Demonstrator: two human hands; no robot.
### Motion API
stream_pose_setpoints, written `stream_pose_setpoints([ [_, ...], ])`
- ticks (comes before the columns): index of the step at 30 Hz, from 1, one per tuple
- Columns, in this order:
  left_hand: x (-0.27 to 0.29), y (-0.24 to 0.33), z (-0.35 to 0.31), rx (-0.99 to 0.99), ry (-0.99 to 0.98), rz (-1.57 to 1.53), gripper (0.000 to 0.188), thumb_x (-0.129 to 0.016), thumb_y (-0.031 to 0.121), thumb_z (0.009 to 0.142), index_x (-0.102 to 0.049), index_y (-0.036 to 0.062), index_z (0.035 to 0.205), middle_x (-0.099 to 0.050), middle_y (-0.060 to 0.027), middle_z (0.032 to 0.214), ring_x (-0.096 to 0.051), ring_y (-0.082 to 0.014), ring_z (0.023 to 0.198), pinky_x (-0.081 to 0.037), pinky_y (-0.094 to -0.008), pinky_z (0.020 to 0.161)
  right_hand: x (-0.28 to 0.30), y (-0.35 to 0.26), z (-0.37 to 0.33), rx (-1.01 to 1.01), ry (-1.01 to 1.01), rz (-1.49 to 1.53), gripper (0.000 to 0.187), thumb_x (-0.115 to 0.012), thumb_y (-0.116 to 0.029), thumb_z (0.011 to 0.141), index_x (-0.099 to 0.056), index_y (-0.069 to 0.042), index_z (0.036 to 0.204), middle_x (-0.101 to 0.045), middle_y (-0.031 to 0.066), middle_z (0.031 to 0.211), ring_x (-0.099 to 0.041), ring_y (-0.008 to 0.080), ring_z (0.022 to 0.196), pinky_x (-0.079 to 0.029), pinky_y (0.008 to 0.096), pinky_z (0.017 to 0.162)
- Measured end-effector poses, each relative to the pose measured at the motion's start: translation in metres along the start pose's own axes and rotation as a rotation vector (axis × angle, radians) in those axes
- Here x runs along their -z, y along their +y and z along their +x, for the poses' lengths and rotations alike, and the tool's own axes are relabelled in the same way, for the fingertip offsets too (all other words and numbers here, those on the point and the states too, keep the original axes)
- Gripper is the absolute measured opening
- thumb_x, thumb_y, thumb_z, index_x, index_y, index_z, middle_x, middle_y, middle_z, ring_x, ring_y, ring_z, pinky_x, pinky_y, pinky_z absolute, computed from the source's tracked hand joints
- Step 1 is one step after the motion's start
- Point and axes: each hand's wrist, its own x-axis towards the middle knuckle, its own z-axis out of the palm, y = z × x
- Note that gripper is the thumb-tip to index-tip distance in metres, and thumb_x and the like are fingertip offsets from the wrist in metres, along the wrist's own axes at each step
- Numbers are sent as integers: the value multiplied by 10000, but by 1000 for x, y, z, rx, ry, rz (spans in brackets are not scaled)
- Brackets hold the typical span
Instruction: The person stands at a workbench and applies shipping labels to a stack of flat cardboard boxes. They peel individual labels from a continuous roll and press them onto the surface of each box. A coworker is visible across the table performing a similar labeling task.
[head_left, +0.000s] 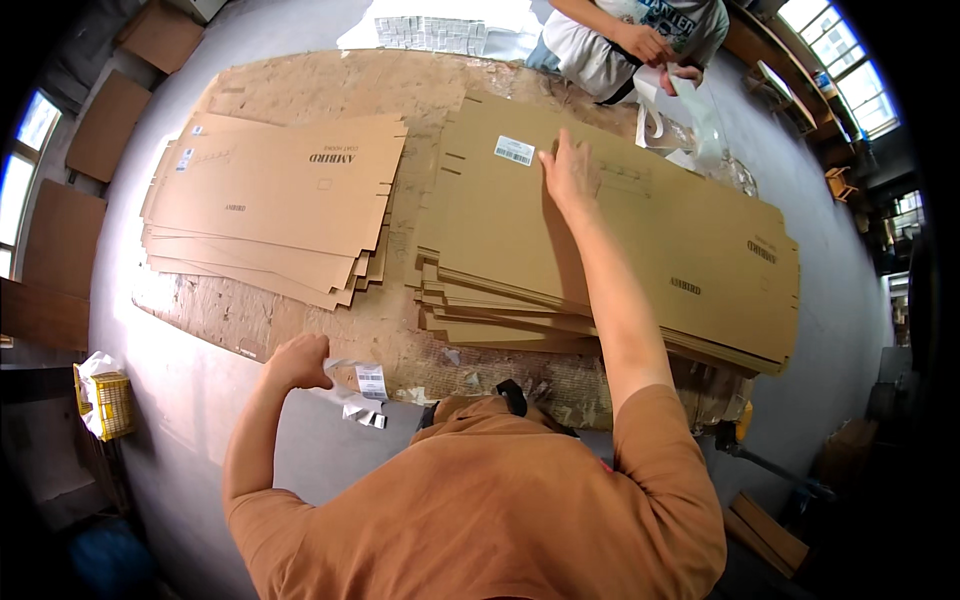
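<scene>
My left hand (301, 362) is closed around one end of a strip of white barcode labels (371, 381), whose loose end dangles past the near edge of the table. On the right-hand stack of flat cardboard boxes (690, 230), my right hand (573, 175) rests with fingers stretched out and apart, holding nothing. Just left of its fingertips, a white barcode label (514, 151) lies flat on the top sheet. A second stack of flat cardboard boxes (280, 190) lies to the left, with small labels near its far left corner.
Both stacks lie on a worn wooden table (320, 85). Across it at the far right, a person (640, 40) handles a white label strip (705, 120). A yellow basket (103, 402) stands at the left; cardboard panels (110, 125) lean along the left wall.
</scene>
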Motion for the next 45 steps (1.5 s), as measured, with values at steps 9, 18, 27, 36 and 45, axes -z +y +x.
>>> stream_pose_setpoints([
  [9, 55, 37, -42, -131, 166, 2, 356, -787, 289, 666, -674, 15, 862, -639, -183, 933, -604, -349, 903, -483, -431, 771, -2, -107, -214, 810, -829, 936, 592, -718, -285, 799, -500, -28, 1285, -578, 166, 1209, -552, 302, 1126, -433, 369, 961],
  [18, 170, 108, -79, -360, -240, -270, 378, -848, 221, 649, -659, 22, 909, -670, -48, 761, -607, -116, 715, -485, -292, 642, 54, -64, -233, 646, -1436, 1240, 377, -638, -80, 862, -555, -20, 1225, -662, 40, 985, -604, 121, 901, -483, 292, 843],
  [27, 138, 132, -61, -37, -104, 35, 304, -825, 245, 691, -657, 5, 775, -605, -59, 622, -526, -117, 584, -443, -317, 566, 147, 275, -146, -121, 213, 762, 395, -642, -203, 882, -541, 25, 1189, -645, 108, 1062, -596, 161, 948, -490, 316, 837],
  [36, 79, 184, 23, -130, 377, -438, 358, -579, 271, 884, -595, -53, 732, -527, -22, 591, -474, -87, 589, -388, -287, 539, 213, 584, -169, -828, 126, -423, 568, -579, -531, 845, -633, -13, 1068, -647, 217, 1044, -618, 375, 999, -499, 473, 827],
  [45, 58, 224, 99, -12, 561, -628, 395, -578, 376, 845, -693, -1, 853, -639, -118, 686, -611, -194, 663, -474, -328, 655, 236, 583, -165, -772, 188, -469, 488, -649, -434, 834, -606, 3, 1047, -624, 212, 1064, -594, 375, 1008, -473, 488, 831],
])
